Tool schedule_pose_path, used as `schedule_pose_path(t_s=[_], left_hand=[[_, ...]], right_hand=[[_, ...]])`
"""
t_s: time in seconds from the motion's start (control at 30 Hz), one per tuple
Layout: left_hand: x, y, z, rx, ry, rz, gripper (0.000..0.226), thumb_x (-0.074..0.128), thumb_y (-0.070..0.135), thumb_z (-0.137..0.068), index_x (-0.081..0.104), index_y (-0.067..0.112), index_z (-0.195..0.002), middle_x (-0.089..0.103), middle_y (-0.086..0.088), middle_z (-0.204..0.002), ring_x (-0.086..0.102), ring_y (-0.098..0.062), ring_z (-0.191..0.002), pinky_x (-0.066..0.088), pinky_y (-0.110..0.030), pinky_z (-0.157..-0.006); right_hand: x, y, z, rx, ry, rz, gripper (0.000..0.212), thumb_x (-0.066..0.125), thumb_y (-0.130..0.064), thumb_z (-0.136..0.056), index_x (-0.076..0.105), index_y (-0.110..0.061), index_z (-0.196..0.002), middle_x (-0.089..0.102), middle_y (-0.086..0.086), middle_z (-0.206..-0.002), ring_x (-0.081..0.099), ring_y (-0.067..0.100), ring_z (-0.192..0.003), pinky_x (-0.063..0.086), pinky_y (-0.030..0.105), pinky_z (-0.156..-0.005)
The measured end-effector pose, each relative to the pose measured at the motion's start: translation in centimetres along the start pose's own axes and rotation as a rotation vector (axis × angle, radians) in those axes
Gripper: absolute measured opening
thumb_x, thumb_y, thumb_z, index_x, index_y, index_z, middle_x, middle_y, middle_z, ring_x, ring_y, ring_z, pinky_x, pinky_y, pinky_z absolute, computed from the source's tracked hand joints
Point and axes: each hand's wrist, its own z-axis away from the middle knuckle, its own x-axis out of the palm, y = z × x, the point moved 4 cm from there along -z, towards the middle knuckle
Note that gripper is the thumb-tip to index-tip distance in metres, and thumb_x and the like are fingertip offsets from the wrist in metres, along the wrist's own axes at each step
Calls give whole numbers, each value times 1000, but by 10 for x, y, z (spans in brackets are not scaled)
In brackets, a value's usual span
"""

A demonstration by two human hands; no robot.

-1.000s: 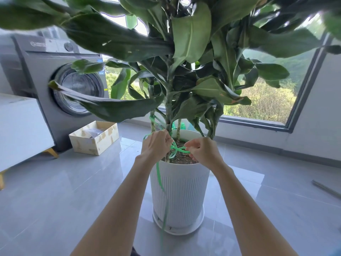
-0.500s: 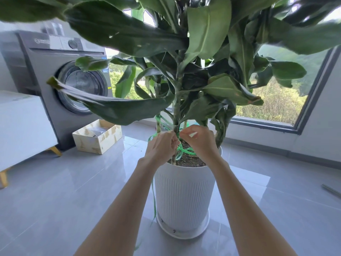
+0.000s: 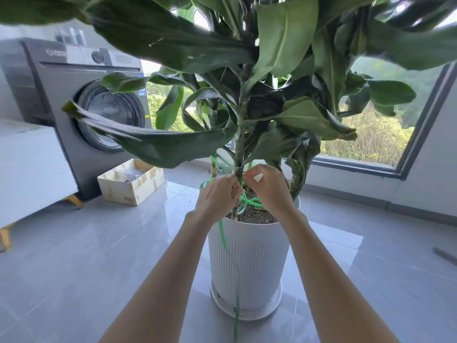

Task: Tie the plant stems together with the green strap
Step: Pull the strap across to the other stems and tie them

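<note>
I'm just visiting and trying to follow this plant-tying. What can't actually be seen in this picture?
Head view only:
- Knot: the left hand and right hand cover where the green strap meets the stem.
- Its loose end: runs off the bottom edge.
- Upper leaves: blurred and cut off by the top edge.
- Inside the cardboard box: too small to tell.

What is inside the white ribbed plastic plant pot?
Dark soil, pale plant stems and loops of green strap show. The left hand and right hand cover part; roots are hidden.
</note>
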Motion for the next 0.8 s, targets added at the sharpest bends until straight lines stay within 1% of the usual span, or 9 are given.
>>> schedule_pose_path(t_s=[0.1,0.2,0.3,0.4,0.5,0.57,0.63,0.73,0.8], left_hand=[[1,-1,0,2,-5,3,13,56,24,-93,62,13,-91,68,-2,-91,61,-18,-80,39,-26,-63],[1,-1,0,-3,-6,5,13,56,25,-93,62,13,-92,69,-1,-91,63,-18,-82,46,-28,-65],[-1,-1,1,-27,2,-1,13,57,27,-92,63,15,-90,69,0,-89,64,-20,-84,51,-32,-71],[-9,0,4,-46,33,-53,15,57,29,-91,65,17,-89,69,-1,-91,64,-22,-85,49,-31,-70],[-18,4,9,-18,102,-142,17,55,29,-93,66,16,-96,69,-3,-94,63,-25,-86,40,-28,-67],[-20,3,13,-16,164,-144,16,56,28,-93,66,15,-96,68,-3,-96,61,-24,-84,38,-28,-66],[-18,-1,13,-36,188,-80,16,59,28,-91,65,14,-95,67,-3,-98,60,-24,-83,43,-30,-66],[-12,-10,11,-80,154,91,13,63,24,-89,66,12,-93,68,-4,-97,63,-22,-85,51,-34,-73],[-9,-13,10,-90,150,184,10,63,18,-88,66,9,-89,70,-5,-98,64,-20,-91,49,-30,-78]], right_hand=[[1,0,-2,-12,-38,54,13,57,-27,-91,66,-18,-95,65,-7,-102,52,13,-89,46,35,-78],[4,-3,-3,-37,-72,166,19,51,-27,-95,64,-16,-102,61,-3,-110,49,18,-105,39,31,-77],[6,-5,-1,-55,-70,251,20,48,-26,-97,61,-13,-105,58,1,-113,47,21,-111,35,31,-76],[6,-4,1,-40,-75,256,20,46,-26,-98,60,-14,-105,57,3,-117,45,26,-119,39,38,-84],[7,-5,1,-33,-76,253,20,46,-27,-98,60,-15,-106,57,3,-116,46,27,-119,41,41,-86],[7,-5,2,-30,-78,257,20,46,-28,-98,60,-15,-105,58,3,-115,47,26,-118,42,42,-87],[6,-5,2,-24,-80,259,20,46,-28,-98,60,-15,-105,58,3,-115,47,27,-119,42,42,-89],[5,-6,3,-32,-71,266,20,46,-28,-97,60,-14,-105,58,2,-112,49,25,-114,41,40,-86],[5,-7,3,-40,-65,277,21,46,-27,-97,60,-13,-105,58,2,-109,50,23,-109,41,38,-84]])
